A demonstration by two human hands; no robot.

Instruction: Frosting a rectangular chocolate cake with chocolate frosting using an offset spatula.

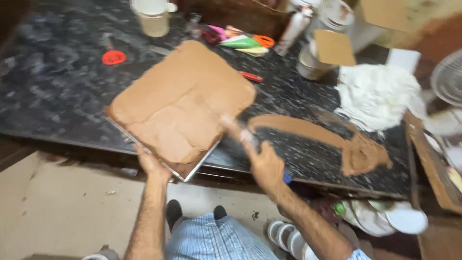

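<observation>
A square metal tray covered with a flat brown slab lies tilted on the dark stone counter, one corner past the front edge. My left hand grips that near corner from below. My right hand is closed around a thin blurred tool whose tip meets the slab's right edge. To the right, a long smear and heap of brown paste lies on the counter.
At the back stand a cream cup, a red lid, coloured tools, a bottle and tins. A white cloth sits at the right. White bowls are stacked on the floor below.
</observation>
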